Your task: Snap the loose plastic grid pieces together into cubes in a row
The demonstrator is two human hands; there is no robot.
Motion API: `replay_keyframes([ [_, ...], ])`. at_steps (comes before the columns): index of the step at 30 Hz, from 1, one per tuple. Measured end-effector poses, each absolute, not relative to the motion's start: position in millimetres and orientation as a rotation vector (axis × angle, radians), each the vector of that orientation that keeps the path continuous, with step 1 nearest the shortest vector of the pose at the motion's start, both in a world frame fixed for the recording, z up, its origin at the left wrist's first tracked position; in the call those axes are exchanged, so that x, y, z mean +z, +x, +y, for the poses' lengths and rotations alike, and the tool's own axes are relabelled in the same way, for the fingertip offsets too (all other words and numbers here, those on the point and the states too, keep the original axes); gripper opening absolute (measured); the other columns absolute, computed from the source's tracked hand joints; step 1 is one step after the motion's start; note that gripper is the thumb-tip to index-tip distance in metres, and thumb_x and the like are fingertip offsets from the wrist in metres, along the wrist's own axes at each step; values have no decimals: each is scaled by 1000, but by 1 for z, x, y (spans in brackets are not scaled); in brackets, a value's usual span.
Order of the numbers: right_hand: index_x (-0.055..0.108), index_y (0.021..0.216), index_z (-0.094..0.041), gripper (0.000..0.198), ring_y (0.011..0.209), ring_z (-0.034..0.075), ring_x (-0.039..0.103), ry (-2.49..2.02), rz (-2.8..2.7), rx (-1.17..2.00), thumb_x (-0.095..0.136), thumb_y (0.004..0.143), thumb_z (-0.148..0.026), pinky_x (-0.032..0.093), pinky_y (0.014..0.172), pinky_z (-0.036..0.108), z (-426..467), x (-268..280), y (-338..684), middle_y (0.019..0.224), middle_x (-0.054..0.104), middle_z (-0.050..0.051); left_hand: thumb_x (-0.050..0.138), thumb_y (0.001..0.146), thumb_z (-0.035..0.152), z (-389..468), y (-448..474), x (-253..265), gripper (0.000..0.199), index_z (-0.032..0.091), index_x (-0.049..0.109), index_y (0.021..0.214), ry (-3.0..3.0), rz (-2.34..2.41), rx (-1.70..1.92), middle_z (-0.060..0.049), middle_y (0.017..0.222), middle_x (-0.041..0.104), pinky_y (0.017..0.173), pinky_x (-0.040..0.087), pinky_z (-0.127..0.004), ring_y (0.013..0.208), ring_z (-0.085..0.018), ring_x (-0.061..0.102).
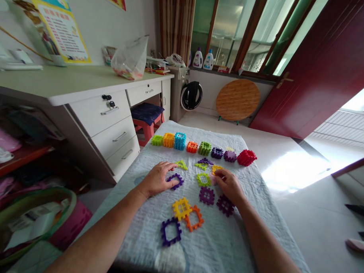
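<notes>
My left hand (pixel 159 179) rests on the cloth with thumb and fingers apart. Its thumb touches or nearly touches a purple square frame piece (pixel 176 181), and its fingertips reach a lime green triangle piece (pixel 182 164). My right hand (pixel 229 185) has its fingers curled together beside a yellow piece (pixel 217 168) and a lime green window square (pixel 203 179); something pinkish shows at the fingertips, too small to name. Purple window squares (pixel 207 196) lie by that wrist. Closer to me are a yellow window square (pixel 182 208), an orange frame (pixel 194 218) and a dark purple frame (pixel 170 231).
Along the far side of the cloth-covered table (pixel 142 238) stands a row of assembled blocks, including a blue cube (pixel 180 141) and a red block (pixel 247 157). A white desk (pixel 99 113) and stool (pixel 148 115) are at left, a basket (pixel 74 216) lower left.
</notes>
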State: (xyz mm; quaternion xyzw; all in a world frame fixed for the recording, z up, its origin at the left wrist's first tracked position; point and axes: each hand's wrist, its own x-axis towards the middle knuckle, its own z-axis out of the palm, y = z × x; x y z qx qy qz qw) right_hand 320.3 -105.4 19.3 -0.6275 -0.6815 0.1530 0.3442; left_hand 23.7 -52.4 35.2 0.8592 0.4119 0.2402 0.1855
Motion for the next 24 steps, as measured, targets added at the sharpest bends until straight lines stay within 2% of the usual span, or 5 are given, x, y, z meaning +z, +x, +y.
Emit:
replay_keyframes([
  [6,65,83,-18,17,63,14,54,-1615,-1759,388,51,78,-26,44,63,27,-105,17,319,76,65,2,68,67,25,-61,35,27,49,22,59,115,2494,1087,600,-6,108,60,94,43,-36,102,-23,55],
  [13,65,84,-19,20,66,15,55,-1579,-1791,380,52,82,-34,44,64,27,-108,15,315,78,64,3,62,68,15,-65,43,32,48,17,59,116,2585,1203,734,-10,116,55,100,39,-40,109,-26,51],
  [18,66,83,-18,20,65,15,57,-1593,-1776,408,54,80,-33,44,63,27,-107,17,317,77,66,3,67,74,34,-95,36,61,49,23,55,120,2536,1027,736,-8,123,53,103,36,-41,115,-26,46],
  [21,67,82,-18,18,65,15,57,-1615,-1743,432,54,79,-31,44,63,27,-107,18,318,76,67,2,73,65,50,-125,31,68,68,25,52,125,2535,803,453,-8,122,52,101,38,-42,114,-28,46],
  [24,67,82,-17,19,60,14,54,-1639,-1737,448,54,79,-31,42,60,26,-107,19,318,72,65,1,78,57,49,-145,27,59,80,26,50,129,2553,749,313,-9,129,48,103,36,-45,117,-31,44],
])
